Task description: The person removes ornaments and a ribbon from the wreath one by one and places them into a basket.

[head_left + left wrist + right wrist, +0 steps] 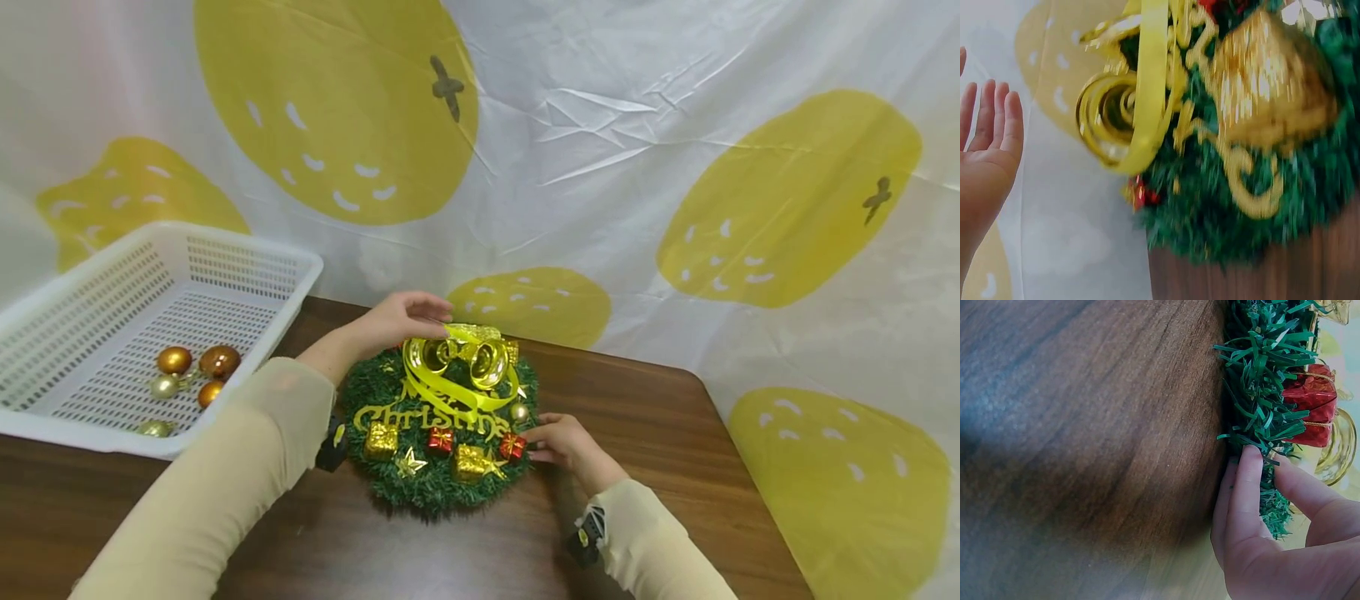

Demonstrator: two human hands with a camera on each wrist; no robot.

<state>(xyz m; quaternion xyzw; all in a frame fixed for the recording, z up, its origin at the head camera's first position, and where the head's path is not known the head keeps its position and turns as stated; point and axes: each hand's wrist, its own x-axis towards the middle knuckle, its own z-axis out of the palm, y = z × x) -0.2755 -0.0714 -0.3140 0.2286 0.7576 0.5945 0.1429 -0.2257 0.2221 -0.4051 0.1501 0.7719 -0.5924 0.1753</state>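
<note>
Wreath point(438, 425) lies flat on the brown table point(675, 433), near the front edge, between both hands.

Left hand point(397, 321) is at the wreath's far rim, just beside the yellow ribbon bow point(461, 367). In the head view the fingers reach over to the top loop of the bow; contact can't be confirmed. The left wrist view shows the fingers point(997, 119) straight and together, palm open, holding nothing (that frame is motion-blurred).

Right hand point(566, 446) is at the wreath's right edge. Fingertips point(1250, 469) press into the green needles, thumb lying on top just below the red gift box point(1313, 403) — a light pinch on the rim, fingers only slightly bent.

White basket point(247, 258) sits at the left of the table, well apart from the wreath, with gold and copper baubles point(191, 371) inside. Backdrop is white sheeting with yellow blobs.
</note>
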